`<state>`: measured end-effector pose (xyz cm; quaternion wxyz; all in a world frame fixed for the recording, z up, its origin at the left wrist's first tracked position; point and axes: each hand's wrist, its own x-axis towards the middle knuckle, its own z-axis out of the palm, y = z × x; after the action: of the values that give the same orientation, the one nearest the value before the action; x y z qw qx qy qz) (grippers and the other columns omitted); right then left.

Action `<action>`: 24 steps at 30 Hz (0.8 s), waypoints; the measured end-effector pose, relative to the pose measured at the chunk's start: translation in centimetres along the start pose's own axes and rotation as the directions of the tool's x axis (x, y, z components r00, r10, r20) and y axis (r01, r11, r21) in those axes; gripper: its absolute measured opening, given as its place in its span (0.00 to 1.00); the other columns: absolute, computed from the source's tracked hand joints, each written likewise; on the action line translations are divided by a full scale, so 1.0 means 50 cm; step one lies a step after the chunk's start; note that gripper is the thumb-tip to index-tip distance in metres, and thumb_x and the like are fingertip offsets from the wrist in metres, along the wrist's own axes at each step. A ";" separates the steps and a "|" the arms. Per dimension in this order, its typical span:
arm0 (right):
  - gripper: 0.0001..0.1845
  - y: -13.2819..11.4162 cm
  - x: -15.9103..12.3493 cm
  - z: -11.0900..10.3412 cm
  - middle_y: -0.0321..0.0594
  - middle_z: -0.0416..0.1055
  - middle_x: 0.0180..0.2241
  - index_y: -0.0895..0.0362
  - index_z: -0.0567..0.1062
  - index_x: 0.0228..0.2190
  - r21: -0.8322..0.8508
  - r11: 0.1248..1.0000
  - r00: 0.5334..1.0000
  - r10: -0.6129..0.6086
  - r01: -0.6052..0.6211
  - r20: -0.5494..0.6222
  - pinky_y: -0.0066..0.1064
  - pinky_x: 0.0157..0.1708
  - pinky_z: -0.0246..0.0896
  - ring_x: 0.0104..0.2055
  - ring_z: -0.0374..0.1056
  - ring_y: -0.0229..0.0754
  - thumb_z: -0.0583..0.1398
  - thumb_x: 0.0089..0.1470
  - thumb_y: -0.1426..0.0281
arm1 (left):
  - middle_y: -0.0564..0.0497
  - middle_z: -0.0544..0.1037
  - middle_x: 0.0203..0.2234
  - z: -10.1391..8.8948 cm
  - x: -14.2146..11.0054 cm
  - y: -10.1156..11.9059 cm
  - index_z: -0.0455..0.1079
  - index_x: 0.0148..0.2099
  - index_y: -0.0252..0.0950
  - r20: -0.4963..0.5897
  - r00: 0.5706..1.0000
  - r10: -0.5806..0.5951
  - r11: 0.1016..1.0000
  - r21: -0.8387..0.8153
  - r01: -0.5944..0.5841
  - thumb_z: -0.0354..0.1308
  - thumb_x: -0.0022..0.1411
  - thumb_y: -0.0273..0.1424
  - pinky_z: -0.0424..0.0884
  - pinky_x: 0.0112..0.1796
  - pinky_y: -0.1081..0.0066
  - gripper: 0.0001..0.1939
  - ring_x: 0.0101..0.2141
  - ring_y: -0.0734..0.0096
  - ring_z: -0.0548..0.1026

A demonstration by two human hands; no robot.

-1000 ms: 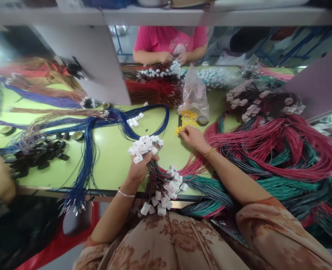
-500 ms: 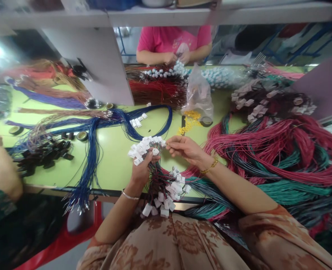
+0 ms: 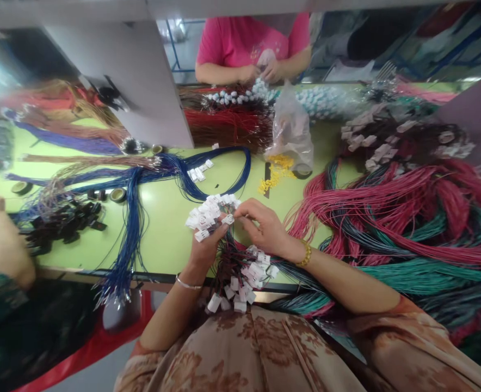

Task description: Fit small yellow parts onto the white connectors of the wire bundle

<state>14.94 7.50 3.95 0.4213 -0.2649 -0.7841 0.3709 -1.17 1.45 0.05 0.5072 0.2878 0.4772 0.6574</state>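
My left hand (image 3: 206, 243) is closed around a bunch of wires tipped with white connectors (image 3: 208, 213), which fan out above the fingers. One white connector (image 3: 227, 219) stands apart by the thumb. My right hand (image 3: 265, 226) is pinched beside that connector; whatever lies between its fingertips is too small to make out. Below the hands, more white connectors (image 3: 257, 269) on dark and red wires hang at the table edge. Small yellow pieces (image 3: 276, 171) lie in a loose pile beyond my right hand, in front of a clear plastic bag (image 3: 291, 128).
Red wire bundles (image 3: 387, 201) and green ones (image 3: 420, 275) heap up on the right. Blue wires (image 3: 132, 218) and black connectors (image 3: 67, 220) lie on the left. A person in a pink shirt (image 3: 252, 46) works opposite; another person's arm (image 3: 4, 239) is at the left edge. A grey partition (image 3: 130, 81) stands upright.
My right hand has come from the yellow pile to the white connectors in my left hand, and its fingers have moved in closer. The left hand keeps its hold.
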 end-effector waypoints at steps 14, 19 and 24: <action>0.03 -0.002 -0.003 0.006 0.35 0.71 0.28 0.54 0.66 0.35 -0.126 0.991 0.997 -0.050 0.042 -0.055 0.28 0.30 0.62 0.28 0.67 0.36 0.57 0.61 0.73 | 0.48 0.84 0.35 -0.001 -0.006 -0.005 0.80 0.38 0.36 -0.005 0.989 0.145 0.953 0.270 -0.138 0.71 0.51 0.33 0.77 0.50 0.60 0.11 0.38 0.61 0.82; 0.04 0.005 -0.007 0.011 0.35 0.72 0.27 0.53 0.64 0.36 -0.056 0.997 0.998 0.049 -0.050 -0.030 0.27 0.29 0.63 0.26 0.68 0.36 0.57 0.60 0.70 | 0.46 0.84 0.36 -0.001 -0.013 -0.003 0.80 0.38 0.35 -0.025 0.980 0.195 0.909 0.379 -0.171 0.70 0.53 0.33 0.77 0.50 0.58 0.10 0.40 0.58 0.82; 0.04 0.008 -0.015 0.017 0.37 0.76 0.30 0.54 0.65 0.39 -0.061 0.993 0.994 0.103 -0.105 -0.023 0.28 0.30 0.65 0.28 0.72 0.38 0.57 0.62 0.68 | 0.46 0.84 0.36 -0.004 -0.013 -0.008 0.81 0.38 0.36 -0.029 0.971 0.236 0.872 0.448 -0.198 0.70 0.54 0.33 0.77 0.50 0.57 0.09 0.40 0.58 0.82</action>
<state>14.62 6.90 2.98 0.4007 -0.3221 -0.7762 0.3650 -0.98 0.77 -0.35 0.3314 0.4195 0.5991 0.5961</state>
